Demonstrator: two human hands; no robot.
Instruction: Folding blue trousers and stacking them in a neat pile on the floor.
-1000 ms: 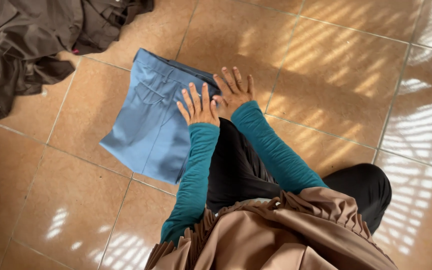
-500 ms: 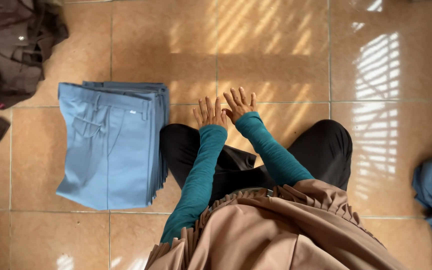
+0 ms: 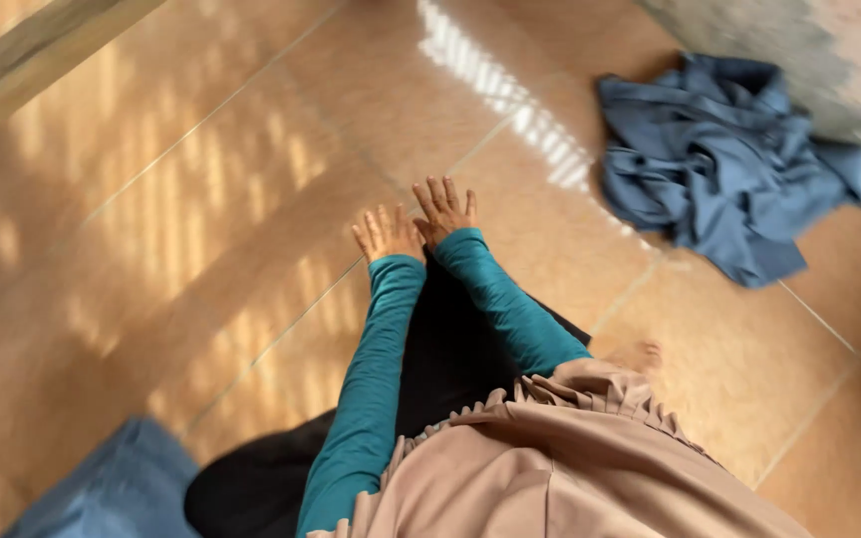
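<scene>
Premises appear domestic: a room in a home. Glossy tan ceramic floor tiles (image 3: 201, 199) carry slatted sunlight. A crumpled blue garment (image 3: 724, 164) lies loose on the floor near a grey wall base (image 3: 849, 60); further blue cloth (image 3: 117, 488) lies at lower left.

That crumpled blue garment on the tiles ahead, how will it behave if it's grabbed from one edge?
The crumpled blue garment probably goes floppy and unfolds, given its loose folds. Likely light; it should slide easily on the glossy tile floor. Both hands are empty.
</scene>
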